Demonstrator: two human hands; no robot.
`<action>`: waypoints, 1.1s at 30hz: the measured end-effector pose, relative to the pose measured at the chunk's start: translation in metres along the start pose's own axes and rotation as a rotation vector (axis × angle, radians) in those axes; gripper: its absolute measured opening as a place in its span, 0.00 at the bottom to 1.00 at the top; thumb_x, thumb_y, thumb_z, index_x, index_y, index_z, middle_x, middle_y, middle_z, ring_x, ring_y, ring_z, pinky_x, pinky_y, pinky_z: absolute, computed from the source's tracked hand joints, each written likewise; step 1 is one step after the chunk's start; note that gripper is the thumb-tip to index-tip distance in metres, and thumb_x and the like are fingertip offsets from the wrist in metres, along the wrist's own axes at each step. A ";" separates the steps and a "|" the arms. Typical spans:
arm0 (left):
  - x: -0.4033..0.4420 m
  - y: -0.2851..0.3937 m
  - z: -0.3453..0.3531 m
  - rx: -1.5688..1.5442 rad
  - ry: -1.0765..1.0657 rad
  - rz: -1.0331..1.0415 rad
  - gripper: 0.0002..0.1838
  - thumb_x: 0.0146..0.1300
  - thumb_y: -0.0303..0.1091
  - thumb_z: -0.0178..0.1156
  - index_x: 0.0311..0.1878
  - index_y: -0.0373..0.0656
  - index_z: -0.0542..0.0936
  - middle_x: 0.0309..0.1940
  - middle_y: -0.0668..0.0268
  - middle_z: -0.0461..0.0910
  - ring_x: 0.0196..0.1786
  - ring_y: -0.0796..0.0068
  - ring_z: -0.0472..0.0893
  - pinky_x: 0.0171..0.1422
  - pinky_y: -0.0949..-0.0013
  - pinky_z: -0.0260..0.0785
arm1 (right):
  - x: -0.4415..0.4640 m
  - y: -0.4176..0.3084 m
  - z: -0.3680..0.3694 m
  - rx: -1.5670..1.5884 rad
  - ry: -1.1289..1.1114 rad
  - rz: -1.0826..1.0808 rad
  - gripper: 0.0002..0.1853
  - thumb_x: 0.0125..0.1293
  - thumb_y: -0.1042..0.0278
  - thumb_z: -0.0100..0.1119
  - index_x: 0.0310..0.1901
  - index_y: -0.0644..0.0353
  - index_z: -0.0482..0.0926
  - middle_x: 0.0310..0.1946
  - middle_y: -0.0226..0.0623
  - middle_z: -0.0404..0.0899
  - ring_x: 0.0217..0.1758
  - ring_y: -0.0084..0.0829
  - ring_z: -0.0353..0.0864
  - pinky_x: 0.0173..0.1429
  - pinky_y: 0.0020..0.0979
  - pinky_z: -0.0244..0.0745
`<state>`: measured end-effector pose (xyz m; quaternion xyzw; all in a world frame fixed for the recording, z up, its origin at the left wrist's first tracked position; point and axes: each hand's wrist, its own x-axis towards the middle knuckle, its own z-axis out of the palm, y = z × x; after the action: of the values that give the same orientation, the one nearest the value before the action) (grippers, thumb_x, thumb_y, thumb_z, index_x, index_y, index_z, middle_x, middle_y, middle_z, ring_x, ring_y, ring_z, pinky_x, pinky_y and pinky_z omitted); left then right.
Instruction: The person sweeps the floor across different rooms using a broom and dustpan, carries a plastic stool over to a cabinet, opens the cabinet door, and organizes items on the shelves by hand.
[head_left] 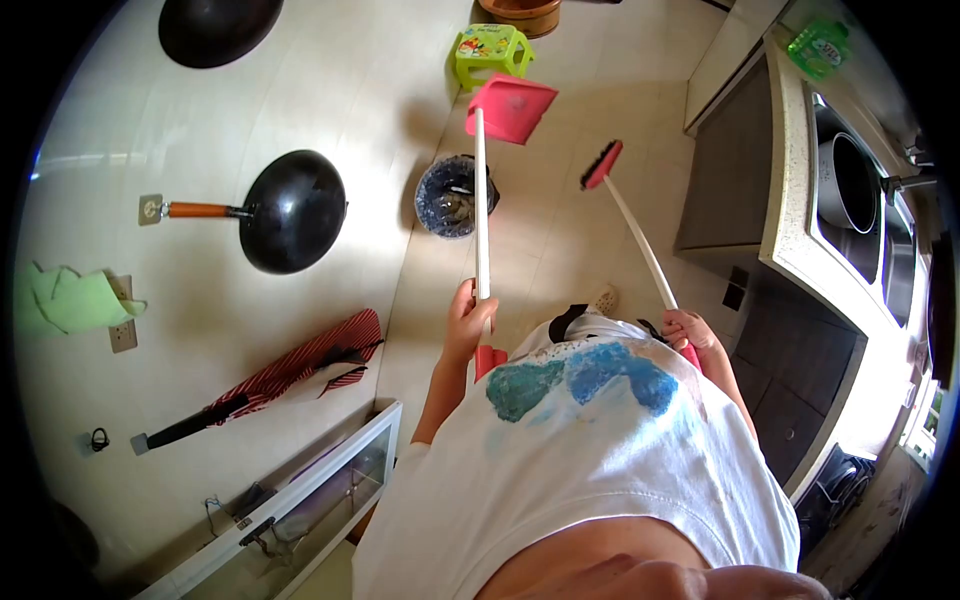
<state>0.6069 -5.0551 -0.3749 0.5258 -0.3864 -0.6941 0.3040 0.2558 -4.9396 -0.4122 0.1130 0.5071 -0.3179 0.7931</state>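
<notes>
Pale wall, beige tiled floor, dark cabinets below speckled countertop

Open floor lies between dustpan and broom — the bin crowds the wall side.

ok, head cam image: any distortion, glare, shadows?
In the head view: fisheye with black corners, broom handle looking bowed; highlights on the wooden-handled wok; soft shadow beside the bin; left hand and right hand not obviously blurred.
</notes>
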 end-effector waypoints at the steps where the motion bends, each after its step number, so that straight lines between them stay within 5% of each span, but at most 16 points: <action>1: 0.007 0.001 0.008 0.002 -0.016 -0.017 0.12 0.49 0.25 0.49 0.39 0.37 0.64 0.13 0.71 0.63 0.13 0.83 0.63 0.17 0.78 0.56 | 0.000 -0.003 -0.007 -0.026 0.034 -0.025 0.10 0.56 0.70 0.45 0.18 0.55 0.62 0.11 0.20 0.55 0.09 0.10 0.51 0.09 0.11 0.47; 7: 0.041 -0.011 0.042 -0.022 -0.084 -0.160 0.09 0.49 0.27 0.50 0.34 0.38 0.66 0.11 0.71 0.64 0.10 0.82 0.63 0.13 0.77 0.55 | 0.008 -0.003 -0.048 -0.189 0.236 -0.121 0.09 0.54 0.73 0.48 0.19 0.62 0.66 0.12 0.27 0.61 0.09 0.15 0.58 0.10 0.17 0.50; 11: 0.056 -0.011 0.060 -0.058 -0.104 -0.309 0.08 0.48 0.30 0.51 0.31 0.38 0.67 0.11 0.69 0.65 0.10 0.81 0.63 0.13 0.77 0.55 | 0.036 0.018 -0.091 -0.659 0.261 -0.278 0.09 0.54 0.71 0.49 0.21 0.66 0.70 0.14 0.28 0.65 0.11 0.17 0.62 0.13 0.19 0.54; 24: 0.165 -0.003 0.060 0.005 -0.155 -0.389 0.10 0.49 0.34 0.50 0.17 0.41 0.69 0.10 0.68 0.66 0.13 0.78 0.65 0.17 0.74 0.56 | 0.073 -0.032 -0.086 -0.802 0.320 -0.497 0.12 0.56 0.64 0.45 0.34 0.63 0.75 0.20 0.30 0.69 0.16 0.18 0.64 0.17 0.19 0.59; 26: 0.194 0.007 0.052 0.013 -0.168 -0.364 0.11 0.49 0.34 0.50 0.16 0.41 0.69 0.10 0.68 0.66 0.13 0.78 0.65 0.17 0.74 0.56 | 0.086 -0.053 -0.080 -0.322 0.383 -0.277 0.13 0.56 0.63 0.45 0.38 0.60 0.75 0.20 0.29 0.70 0.16 0.18 0.64 0.19 0.20 0.60; 31: 0.259 0.033 0.029 0.017 -0.212 -0.235 0.15 0.50 0.36 0.50 0.12 0.40 0.68 0.09 0.66 0.66 0.13 0.78 0.65 0.19 0.76 0.54 | 0.092 -0.122 -0.025 -0.771 0.478 -0.495 0.11 0.55 0.62 0.49 0.30 0.62 0.74 0.19 0.30 0.69 0.15 0.17 0.62 0.17 0.18 0.58; 33: 0.275 0.052 0.023 0.043 -0.242 -0.195 0.14 0.49 0.35 0.49 0.12 0.40 0.68 0.09 0.66 0.66 0.13 0.78 0.65 0.19 0.76 0.54 | 0.105 -0.152 -0.011 -0.369 0.449 -0.290 0.10 0.54 0.62 0.50 0.25 0.61 0.71 0.16 0.28 0.66 0.14 0.16 0.61 0.16 0.16 0.55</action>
<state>0.5133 -5.3051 -0.4628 0.4799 -0.3821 -0.7701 0.1752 0.1841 -5.0923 -0.4874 -0.0389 0.7291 -0.2972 0.6152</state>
